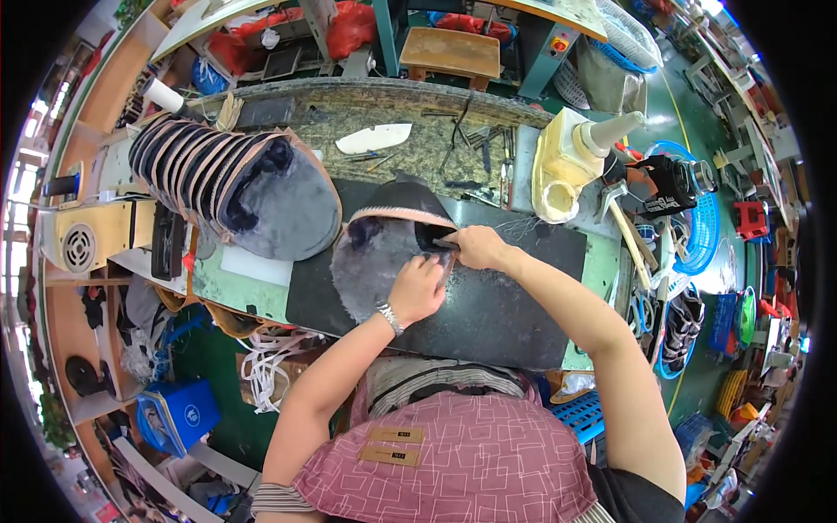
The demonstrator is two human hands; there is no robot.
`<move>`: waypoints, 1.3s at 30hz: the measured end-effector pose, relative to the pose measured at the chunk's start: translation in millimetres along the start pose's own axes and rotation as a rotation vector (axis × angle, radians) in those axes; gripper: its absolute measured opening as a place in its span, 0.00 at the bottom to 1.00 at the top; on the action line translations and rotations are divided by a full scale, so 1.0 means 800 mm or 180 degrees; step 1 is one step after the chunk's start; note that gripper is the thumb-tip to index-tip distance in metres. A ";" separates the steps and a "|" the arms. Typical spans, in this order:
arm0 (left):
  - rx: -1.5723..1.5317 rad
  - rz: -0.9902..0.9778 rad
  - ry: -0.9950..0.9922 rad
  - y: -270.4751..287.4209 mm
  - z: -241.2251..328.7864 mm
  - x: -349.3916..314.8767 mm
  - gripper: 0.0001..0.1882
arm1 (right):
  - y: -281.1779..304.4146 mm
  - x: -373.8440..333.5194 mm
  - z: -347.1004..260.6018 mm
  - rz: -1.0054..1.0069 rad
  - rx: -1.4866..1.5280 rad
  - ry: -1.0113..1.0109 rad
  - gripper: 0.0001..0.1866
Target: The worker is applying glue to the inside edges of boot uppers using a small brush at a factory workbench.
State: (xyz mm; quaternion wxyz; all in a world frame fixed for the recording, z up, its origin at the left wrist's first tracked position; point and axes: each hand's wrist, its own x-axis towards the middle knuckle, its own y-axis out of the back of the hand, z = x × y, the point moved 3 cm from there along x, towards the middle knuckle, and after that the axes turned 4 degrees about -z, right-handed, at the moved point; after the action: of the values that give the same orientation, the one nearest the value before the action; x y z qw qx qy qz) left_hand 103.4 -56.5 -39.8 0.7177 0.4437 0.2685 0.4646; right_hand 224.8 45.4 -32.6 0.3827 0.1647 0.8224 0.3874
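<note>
at the front edge of the worktop (pixel 349 109), a slipper-shaped piece (pixel 375 270) sits pinched at its right side by the right hand (pixel 477 247), under the left hand (pixel 419 288), whose hold i can't tell; fleecy grey, pink-rimmed.

A dusty-pink line-patterned apron (pixel 501 449) and silvery wristband (pixel 390 319) are worn.

A wooden stool (pixel 449 50) at the top, a blue bin (pixel 181 420) lower left, a red stool (pixel 751 215) far right.
</note>
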 end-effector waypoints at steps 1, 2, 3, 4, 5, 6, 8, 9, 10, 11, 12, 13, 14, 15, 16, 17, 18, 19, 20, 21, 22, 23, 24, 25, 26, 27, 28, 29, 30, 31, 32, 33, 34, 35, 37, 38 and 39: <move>-0.0295 0.0044 0.0196 0.000 -0.009 -0.003 0.20 | 0.004 -0.004 -0.002 0.0027 0.0004 -0.0013 0.21; -0.0595 0.0083 0.0386 0.000 -0.015 -0.003 0.19 | 0.005 -0.008 -0.001 -0.0109 0.0034 -0.0044 0.21; -0.0595 0.0074 0.0339 0.003 -0.014 0.006 0.19 | 0.008 -0.013 -0.002 -0.0244 0.0069 -0.0093 0.21; -0.0373 0.0495 -0.0010 0.013 -0.010 0.018 0.19 | 0.012 -0.022 -0.004 -0.0196 0.0148 -0.0064 0.20; -0.0164 0.0918 -0.0361 0.019 -0.005 0.026 0.18 | 0.017 -0.037 -0.003 -0.0174 0.0157 -0.0119 0.20; -0.0060 0.0804 -0.0353 0.003 -0.017 0.029 0.18 | 0.032 -0.052 -0.001 0.0174 0.1126 -0.0121 0.19; 0.0178 0.0329 -0.0347 0.006 -0.022 0.045 0.17 | 0.056 -0.089 0.025 0.1207 0.2837 0.0068 0.15; 0.0447 -0.0189 -0.0285 0.005 -0.024 0.045 0.17 | 0.064 -0.112 0.044 0.1872 0.3576 0.0296 0.14; 0.0757 -0.0082 -0.0591 0.010 -0.025 0.051 0.15 | 0.074 -0.134 0.059 0.2125 0.3800 0.0322 0.12; 0.0716 -0.0068 -0.0588 0.006 -0.023 0.054 0.15 | 0.083 -0.154 0.076 0.2372 0.4023 0.0357 0.11; 0.0805 -0.0013 -0.0582 0.002 -0.023 0.059 0.14 | 0.087 -0.168 0.098 0.2642 0.3488 0.0030 0.10; 0.0899 0.0046 -0.0558 -0.002 -0.024 0.064 0.14 | 0.090 -0.174 0.116 0.2871 0.2940 -0.0274 0.09; 0.0732 0.0060 -0.0330 -0.008 -0.026 0.069 0.12 | 0.087 -0.174 0.131 0.3082 0.2811 -0.0569 0.07; 0.0707 0.0060 -0.0341 -0.017 -0.027 0.075 0.12 | 0.083 -0.175 0.143 0.3299 0.2669 -0.0884 0.06; 0.0210 0.0271 -0.0193 -0.020 -0.030 0.078 0.12 | 0.084 -0.172 0.148 0.3542 0.2343 -0.0924 0.07; -0.0283 0.0479 -0.0038 -0.024 -0.034 0.080 0.12 | 0.077 -0.163 0.160 0.3528 0.2339 -0.0934 0.07; -0.0527 0.0576 0.0062 -0.011 -0.028 0.084 0.12 | 0.064 -0.155 0.177 0.3550 0.2137 -0.0854 0.07; -0.0530 0.0562 0.0088 -0.010 -0.031 0.083 0.12 | 0.059 -0.148 0.181 0.3553 0.1939 -0.0742 0.08; -0.0737 0.0578 0.0089 -0.008 -0.035 0.081 0.12 | 0.056 -0.147 0.188 0.3348 0.1738 -0.0849 0.07; -0.0933 0.0603 0.0118 -0.006 -0.041 0.077 0.12 | 0.059 -0.151 0.184 0.3404 0.1684 -0.1046 0.08; -0.1034 0.0574 0.0273 -0.004 -0.045 0.077 0.12 | 0.055 -0.157 0.199 0.3727 0.2274 -0.1087 0.08; -0.1027 0.0579 0.0310 -0.002 -0.047 0.078 0.12 | 0.050 -0.165 0.219 0.4035 0.2873 -0.1131 0.07; -0.1288 0.0393 0.0524 -0.003 -0.050 0.080 0.13 | 0.041 -0.172 0.227 0.4056 0.3250 -0.1231 0.07; -0.1552 0.0223 0.0737 -0.006 -0.050 0.081 0.14 | 0.030 -0.182 0.235 0.4067 0.3615 -0.1322 0.06; -0.1651 0.0094 0.0851 -0.013 -0.047 0.080 0.13 | 0.008 -0.186 0.249 0.3691 0.4171 -0.1534 0.07; -0.1361 -0.0291 0.0895 -0.004 -0.033 0.085 0.16 | 0.003 -0.189 0.244 0.3672 0.4165 -0.1533 0.07; -0.0686 0.0114 0.0706 -0.003 -0.018 0.080 0.18 | -0.004 -0.184 0.230 0.3535 0.4890 -0.1426 0.08; -0.0004 0.0507 0.0514 -0.004 -0.002 0.077 0.19 | -0.008 -0.179 0.215 0.3358 0.5610 -0.1311 0.09; 0.0291 0.0297 0.0410 -0.017 0.005 0.080 0.17 | -0.006 -0.179 0.199 0.3253 0.5841 -0.1073 0.12; 0.0288 0.0292 0.0440 -0.020 0.010 0.080 0.17 | -0.003 -0.176 0.186 0.3219 0.5842 -0.1081 0.12; 0.0602 0.0125 0.0587 -0.025 0.013 0.080 0.14 | 0.000 -0.171 0.173 0.3233 0.6088 -0.0763 0.13; 0.0916 -0.0047 0.0730 -0.030 0.015 0.079 0.12 | 0.003 -0.168 0.161 0.3242 0.6328 -0.0439 0.14; 0.0917 -0.0057 0.0756 -0.033 0.019 0.078 0.12 | 0.007 -0.166 0.151 0.3148 0.6256 -0.0151 0.16; 0.1365 -0.0044 0.0757 -0.036 0.025 0.078 0.10 | 0.008 -0.164 0.140 0.3117 0.6268 -0.0155 0.16; 0.2263 -0.0005 0.0711 -0.041 0.034 0.083 0.05 | 0.015 -0.161 0.115 0.2948 0.5896 0.0033 0.16; 0.2532 0.0219 0.0688 -0.041 0.038 0.086 0.05 | 0.014 -0.157 0.106 0.2862 0.5835 0.0057 0.17; 0.2535 0.0215 0.0691 -0.043 0.036 0.087 0.05 | 0.011 -0.155 0.099 0.2745 0.5850 0.0194 0.15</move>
State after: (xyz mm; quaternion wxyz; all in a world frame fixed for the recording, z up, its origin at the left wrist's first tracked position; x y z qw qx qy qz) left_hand 170.8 -11.0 -55.4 0.4418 0.6437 0.4867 0.3918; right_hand 365.5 21.2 3.8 -0.0856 0.6680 0.6817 -0.2859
